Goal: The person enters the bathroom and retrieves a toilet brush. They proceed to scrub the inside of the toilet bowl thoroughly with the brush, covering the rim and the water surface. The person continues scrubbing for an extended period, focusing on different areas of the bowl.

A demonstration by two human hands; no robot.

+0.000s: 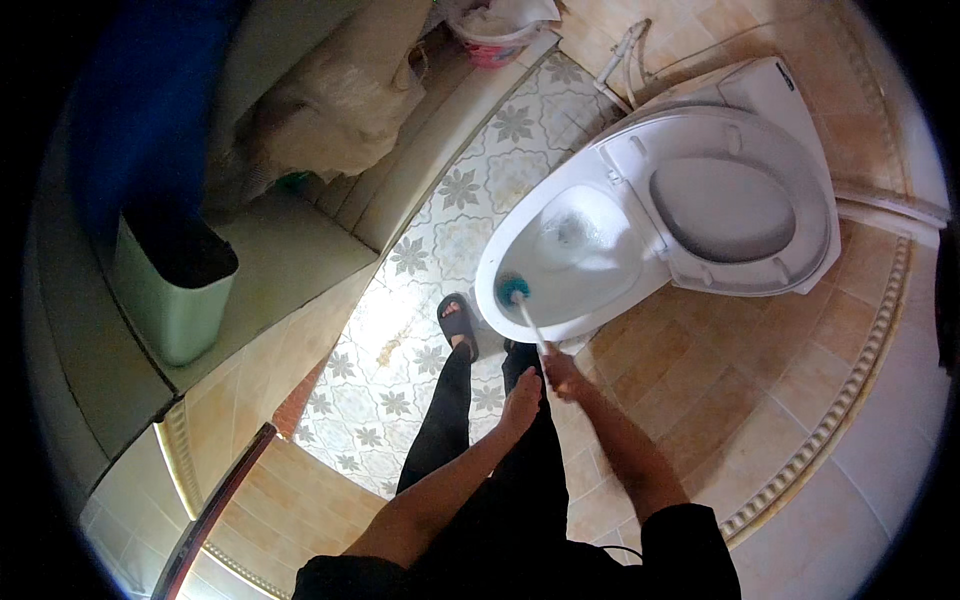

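Observation:
My right hand (pixel 564 373) grips the pale handle of a toilet brush (pixel 514 289). The brush's blue-green bristle head sits inside the front end of a white ceramic toilet bowl (pixel 489 251), against the inner wall. Water shows deeper in the bowl. Raised at the back, the toilet seat (pixel 814 232) frames the lid (pixel 720 210) behind it. My left hand (pixel 523 397) is in front of my dark trouser leg, beside the right hand and near the handle; its fingers are partly hidden.
Patterned floor tiles (pixel 461 240) lie under my black sandal (pixel 456 322). On the ledge to the left stand a pale green waste bin (pixel 184 322) and a translucent plastic bag (pixel 330 120). A bucket (pixel 495 41) is at the far end. Pipes (pixel 619 60) run beside the toilet.

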